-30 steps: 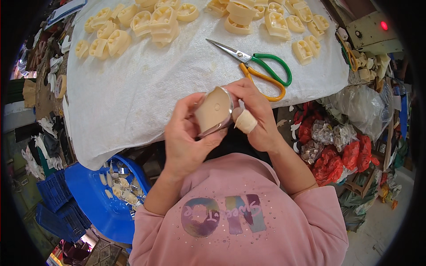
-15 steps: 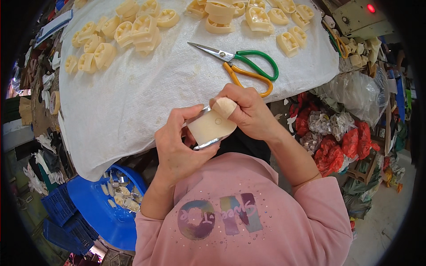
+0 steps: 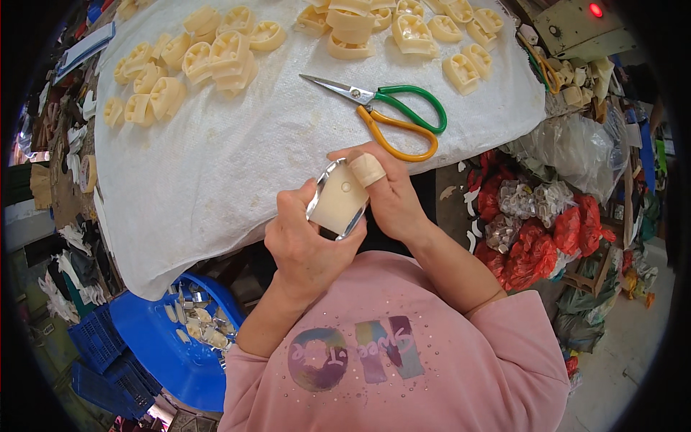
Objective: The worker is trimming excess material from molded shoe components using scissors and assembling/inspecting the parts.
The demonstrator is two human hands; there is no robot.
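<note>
Both hands meet at the near edge of a table covered with white woven cloth (image 3: pixel 237 165). My left hand (image 3: pixel 306 245) grips a cream plastic part with a thin shiny metal rim (image 3: pixel 338 201), flat side up. My right hand (image 3: pixel 389 194) presses on its upper right corner; the thumb wears a beige tape wrap. Green- and orange-handled scissors (image 3: pixel 389 119) lie on the cloth just beyond my right hand, blades pointing left.
Many cream plastic parts (image 3: pixel 216 54) lie in groups along the far side of the cloth. A blue tub (image 3: pixel 155 345) with small metal pieces sits on the floor at lower left. Red and clear bags (image 3: pixel 547 223) pile at right. A grey box (image 3: pixel 576 25) shows a red light.
The part has been turned in my hands; its flat cream face now points up. My right thumb has shifted onto its upper corner. Both hands sit slightly nearer the body.
</note>
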